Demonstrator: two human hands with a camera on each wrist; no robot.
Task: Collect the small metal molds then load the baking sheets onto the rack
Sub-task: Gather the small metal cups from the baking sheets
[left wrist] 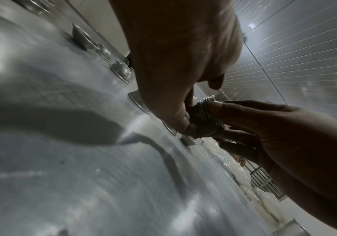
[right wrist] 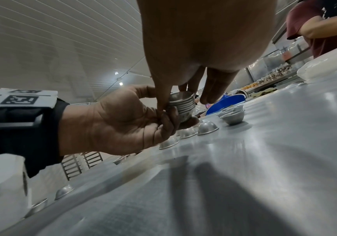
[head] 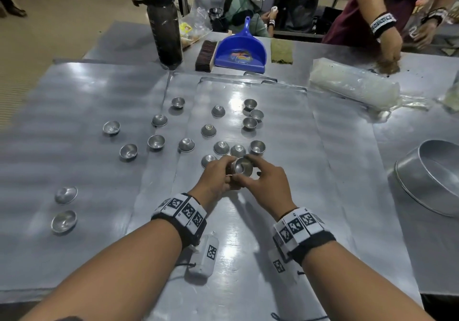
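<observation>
A nested stack of small metal molds [head: 242, 167] is held just above the middle baking sheet [head: 278, 126]. My left hand [head: 229, 172] grips the stack from the left and below, fingers curled round its base [right wrist: 182, 105]. My right hand [head: 249, 174] pinches the stack's rim from the right, thumb on the near side [left wrist: 207, 113]. Several loose molds [head: 156, 142] lie scattered over the overlapping sheets, some upright, some upside down [head: 218, 110]. Two more [head: 64, 221] sit at the near left. A cluster lies right behind the hands [right wrist: 207, 127].
Along the far edge stand a dark bottle [head: 165, 22], a brush [head: 205, 56], a blue dustpan [head: 241, 47] and a green pad [head: 282, 51]. A plastic-wrapped roll [head: 355, 87] and a round metal pan [head: 432, 179] lie right. Another person's hand [head: 387, 44] works at the far right.
</observation>
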